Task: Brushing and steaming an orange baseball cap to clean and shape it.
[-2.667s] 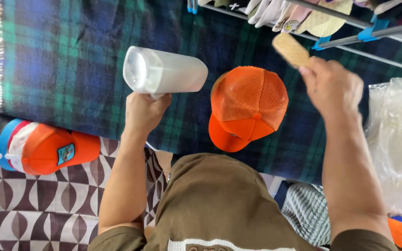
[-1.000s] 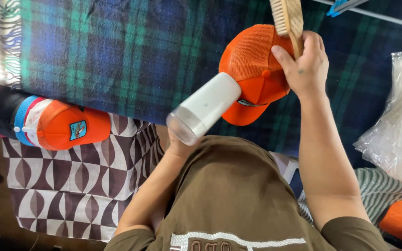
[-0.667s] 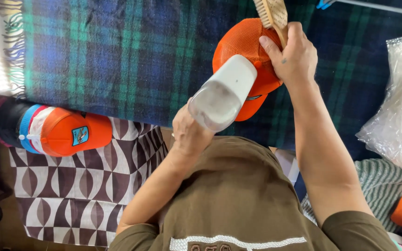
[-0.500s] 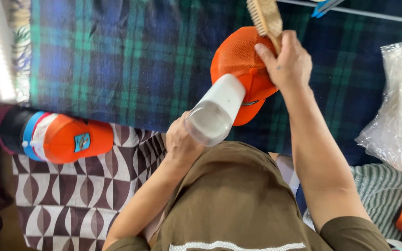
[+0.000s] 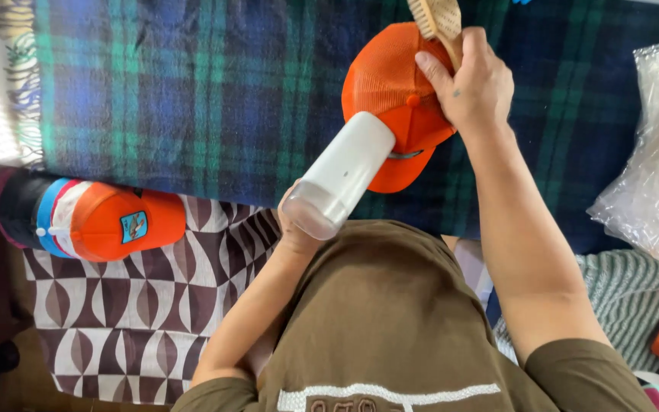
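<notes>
Head view, looking straight down: a dark blue and green plaid blanket [image 5: 192, 91] fills the upper part of the frame, and a brown and white patterned cloth [image 5: 131, 305] lies below it at lower left. Clear plastic wrap [image 5: 650, 183] bunches at the right edge. A stack of caps [image 5: 93, 217] (orange on top, with a small patch) rests at the left, on the line where blanket meets cloth. An orange cap [image 5: 390, 91] sits on the blanket at upper centre. The right hand [image 5: 470, 84] presses on this cap, its fingers closed around the handle of a wooden brush [image 5: 436, 17] whose bristles touch the cap's crown. The left hand [image 5: 293, 229] is mostly hidden, wrapped around a white bottle [image 5: 341, 174] tilted up towards the cap and overlapping its brim.
</notes>
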